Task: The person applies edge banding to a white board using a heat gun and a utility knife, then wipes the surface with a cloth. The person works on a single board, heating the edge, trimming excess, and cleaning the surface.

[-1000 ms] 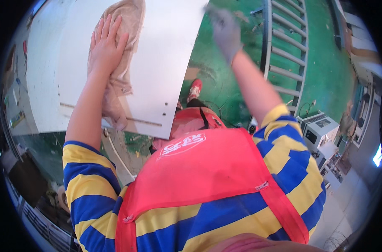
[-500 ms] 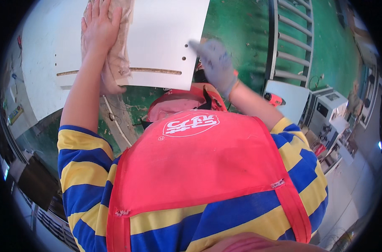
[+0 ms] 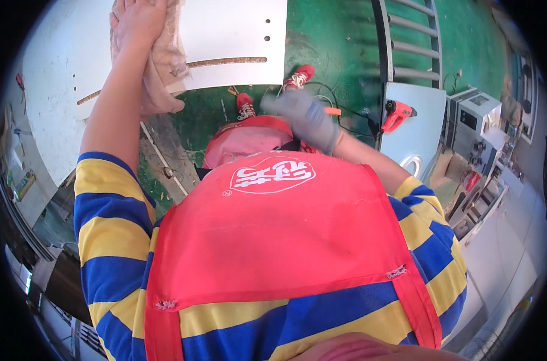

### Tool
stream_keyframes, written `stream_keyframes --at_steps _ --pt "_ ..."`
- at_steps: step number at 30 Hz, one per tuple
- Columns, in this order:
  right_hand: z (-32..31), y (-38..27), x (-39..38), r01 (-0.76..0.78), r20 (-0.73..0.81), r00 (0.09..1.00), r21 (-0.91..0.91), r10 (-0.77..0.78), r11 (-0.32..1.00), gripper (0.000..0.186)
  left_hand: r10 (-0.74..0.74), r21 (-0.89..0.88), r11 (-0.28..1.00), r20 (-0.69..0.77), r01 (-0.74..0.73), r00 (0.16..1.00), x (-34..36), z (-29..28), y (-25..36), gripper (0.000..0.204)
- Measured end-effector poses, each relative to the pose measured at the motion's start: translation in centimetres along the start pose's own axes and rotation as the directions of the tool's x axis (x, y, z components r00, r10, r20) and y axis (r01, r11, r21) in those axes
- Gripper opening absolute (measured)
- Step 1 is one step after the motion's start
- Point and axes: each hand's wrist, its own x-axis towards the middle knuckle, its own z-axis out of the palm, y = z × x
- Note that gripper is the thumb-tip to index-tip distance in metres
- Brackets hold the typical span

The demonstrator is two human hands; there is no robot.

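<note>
My bare left hand [image 3: 140,25] lies flat on a crumpled beige cloth [image 3: 165,63], with its fingers stretched out. The cloth rests on a white panel [image 3: 225,36] and hangs over its near edge. That panel has a long slot with a rough brown inside near this edge, and small dark holes at its right. Off the panel's near right corner, in front of my apron, is my right hand [image 3: 312,120] in a grey glove. Its fingers are curled and smeared by motion. A short orange end of a tool [image 3: 332,111] sticks out beside the glove; the rest is hidden.
A red heat gun [image 3: 397,115] lies on a pale board [image 3: 414,138] at the right. Behind it runs a roller conveyor [image 3: 414,45]. A grey-white machine [image 3: 475,117] stands farther right. Cables trail over the green floor [image 3: 336,36] near my red shoes [image 3: 245,107].
My right hand has come away from the panel's right edge, back toward my body. My left hand stays on the cloth. The view has shifted, showing the shoes and heat gun more fully.
</note>
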Motion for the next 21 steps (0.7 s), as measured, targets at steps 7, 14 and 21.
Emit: stream_keyframes --at_steps 7,14,21 --pt "-4.7 4.2 5.0 -0.124 -0.529 0.798 0.325 0.288 0.938 0.031 -0.025 -0.003 1.0 0.027 0.025 0.999 -0.1 -0.5 0.1 0.055" --pt "0.6 -2.6 -3.4 0.027 -0.347 0.936 0.246 0.062 0.969 0.031 0.308 0.606 0.726 0.134 -0.324 0.942 -0.3 1.6 -0.2 0.062" --pt "-9.5 2.3 -4.6 0.308 -0.07 0.655 0.934 0.752 -0.181 0.027 0.706 -0.729 0.354 -0.203 -0.586 0.679 -15.7 -1.0 11.5 0.035"
